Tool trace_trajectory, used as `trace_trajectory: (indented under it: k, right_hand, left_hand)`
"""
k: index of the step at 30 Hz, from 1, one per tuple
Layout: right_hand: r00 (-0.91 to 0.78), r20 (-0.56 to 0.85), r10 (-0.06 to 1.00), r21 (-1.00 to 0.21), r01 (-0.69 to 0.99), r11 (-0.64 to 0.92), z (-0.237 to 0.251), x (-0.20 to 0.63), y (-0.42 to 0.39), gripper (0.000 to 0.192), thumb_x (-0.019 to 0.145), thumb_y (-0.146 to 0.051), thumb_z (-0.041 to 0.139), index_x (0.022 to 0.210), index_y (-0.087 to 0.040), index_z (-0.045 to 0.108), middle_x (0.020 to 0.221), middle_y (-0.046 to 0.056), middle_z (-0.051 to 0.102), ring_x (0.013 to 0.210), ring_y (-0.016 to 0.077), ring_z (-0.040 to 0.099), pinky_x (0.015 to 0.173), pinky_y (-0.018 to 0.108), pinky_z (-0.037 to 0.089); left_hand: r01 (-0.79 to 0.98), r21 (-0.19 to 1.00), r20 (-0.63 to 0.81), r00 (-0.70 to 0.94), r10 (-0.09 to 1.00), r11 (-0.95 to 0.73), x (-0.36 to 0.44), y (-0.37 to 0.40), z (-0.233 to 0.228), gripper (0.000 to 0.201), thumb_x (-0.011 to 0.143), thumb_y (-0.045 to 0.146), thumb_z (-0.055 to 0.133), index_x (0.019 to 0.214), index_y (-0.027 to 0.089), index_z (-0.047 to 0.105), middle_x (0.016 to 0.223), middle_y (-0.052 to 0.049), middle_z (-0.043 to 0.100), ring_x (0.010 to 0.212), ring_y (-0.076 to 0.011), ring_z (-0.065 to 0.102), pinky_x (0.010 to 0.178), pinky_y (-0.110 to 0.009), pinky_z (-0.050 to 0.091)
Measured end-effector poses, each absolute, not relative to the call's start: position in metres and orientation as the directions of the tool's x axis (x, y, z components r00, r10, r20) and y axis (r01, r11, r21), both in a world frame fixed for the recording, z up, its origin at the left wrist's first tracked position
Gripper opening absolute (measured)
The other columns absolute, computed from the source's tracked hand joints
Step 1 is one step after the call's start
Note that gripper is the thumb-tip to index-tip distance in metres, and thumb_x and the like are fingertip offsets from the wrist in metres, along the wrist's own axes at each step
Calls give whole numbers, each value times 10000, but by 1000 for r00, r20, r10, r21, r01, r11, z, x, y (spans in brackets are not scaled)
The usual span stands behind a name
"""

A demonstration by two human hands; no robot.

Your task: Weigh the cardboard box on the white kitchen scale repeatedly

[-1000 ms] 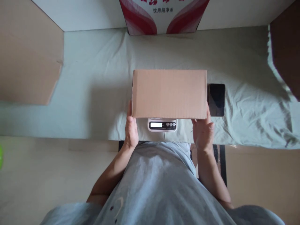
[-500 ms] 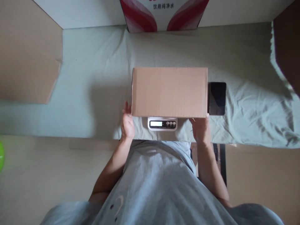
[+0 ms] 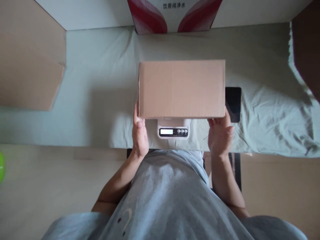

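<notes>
Cardboard box [image 3: 182, 89], brown, rectangular, clasped between left hand [image 3: 140, 137] and right hand [image 3: 220, 138] above white plastic scale [image 3: 172, 136]; we judge it lifted, not set down.

Box [image 3: 182, 89]: brown cardboard, plain top face, roughly level, long side crosswise, raised over scale [image 3: 173, 132]. Scale: white, black front panel, display lit, rear hidden.

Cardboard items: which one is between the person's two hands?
The plain brown box, between left hand and right hand; the large cardboard at far left and the red-white carton behind are away from both.
</notes>
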State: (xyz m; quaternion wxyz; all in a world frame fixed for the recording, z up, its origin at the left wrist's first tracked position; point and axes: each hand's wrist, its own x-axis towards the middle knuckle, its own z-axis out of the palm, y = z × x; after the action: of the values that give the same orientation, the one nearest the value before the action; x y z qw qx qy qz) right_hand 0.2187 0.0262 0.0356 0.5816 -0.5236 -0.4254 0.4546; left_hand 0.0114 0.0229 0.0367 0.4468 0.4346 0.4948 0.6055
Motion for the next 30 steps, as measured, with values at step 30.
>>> trace_trajectory:
  k: [30]
  right_hand:
    - [226,-89,970,-992,-109,-65,-37,237,128,676,799,-736,314,1376,-391,384,1491,-37,427,1426,198,353,1185,499,249]
  left_hand:
    - [22,998,57,-276,959,-53,-18,138,-56,812,829,738,278,1481,259,209,1606,-43,179,1486,-162,161,1218,-342,125]
